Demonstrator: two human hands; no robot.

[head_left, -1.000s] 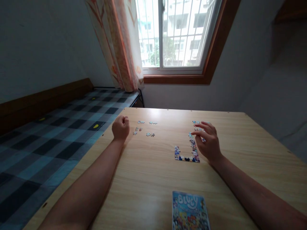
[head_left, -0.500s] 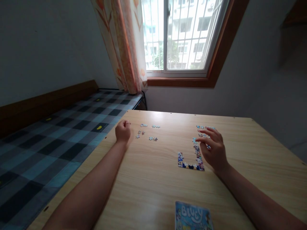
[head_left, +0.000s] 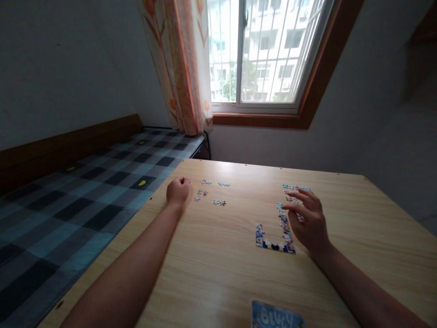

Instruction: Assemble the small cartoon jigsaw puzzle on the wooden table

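My left hand (head_left: 178,191) rests on the table as a closed fist, left of the loose puzzle pieces (head_left: 220,202); the inside of the fist is hidden. Over on the right, my right hand (head_left: 309,218) hovers at a partly joined jigsaw puzzle (head_left: 287,230), its fingers apart and bent. Thumb and index fingertips are close to the light blue piece (head_left: 280,206) at the top of the puzzle's right side; contact cannot be made out. Joined pieces form a U-shaped border. Beyond the fingers lie more puzzle pieces (head_left: 289,187), partly covered by the hand.
A blue box (head_left: 278,316) marked "Bluey" lies at the near edge of view on the wooden table (head_left: 211,264). Left of the table is a bed (head_left: 102,196) with a checked cover. A curtain (head_left: 186,68) and a barred window (head_left: 266,54) are behind.
The view has shifted slightly, so the table things appear a little lower. My right hand stays at the puzzle's right side, and my left fist stays in place.
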